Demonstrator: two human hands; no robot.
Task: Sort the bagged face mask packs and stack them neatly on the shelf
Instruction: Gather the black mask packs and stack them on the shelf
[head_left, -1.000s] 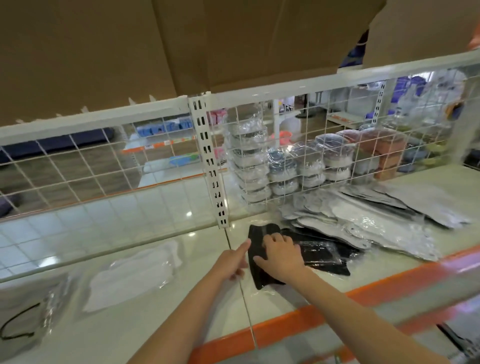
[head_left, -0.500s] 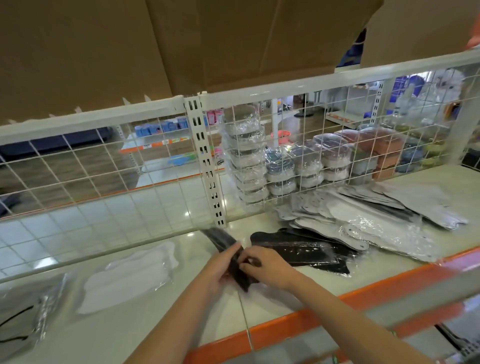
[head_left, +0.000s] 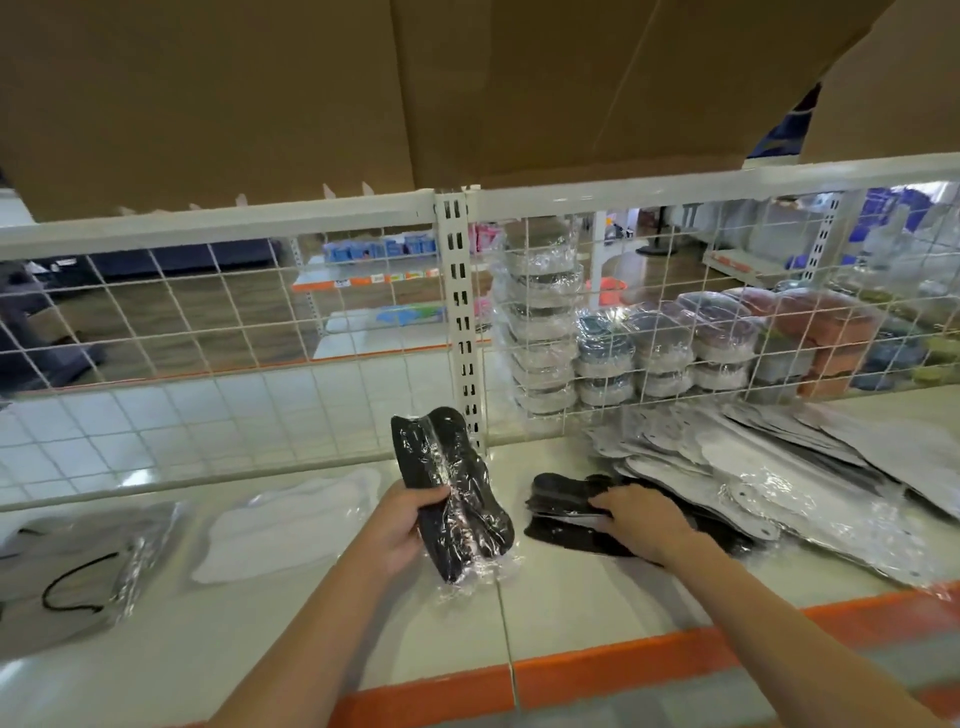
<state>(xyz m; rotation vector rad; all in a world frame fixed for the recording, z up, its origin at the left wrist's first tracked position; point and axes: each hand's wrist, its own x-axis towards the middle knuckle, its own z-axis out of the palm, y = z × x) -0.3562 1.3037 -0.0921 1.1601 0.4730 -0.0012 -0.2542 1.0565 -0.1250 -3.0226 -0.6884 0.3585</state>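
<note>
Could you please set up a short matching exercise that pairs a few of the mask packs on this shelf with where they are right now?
Things:
1. black pack
2. white pack
3. black stack
4. grey pile

Places:
A. under the right hand
B. far right of the shelf
C. held by the left hand
D. flat, left of the hands

Pairs: 1-C, 2-D, 3-A, 4-B

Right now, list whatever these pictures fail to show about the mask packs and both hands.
- Head view: the black pile under the right hand; hand and grey packs hide its count.
- Left hand: fingers behind the black pack are unseen.
- Far-left pack is cut by the frame edge.
- Pack print is too blurred.
</note>
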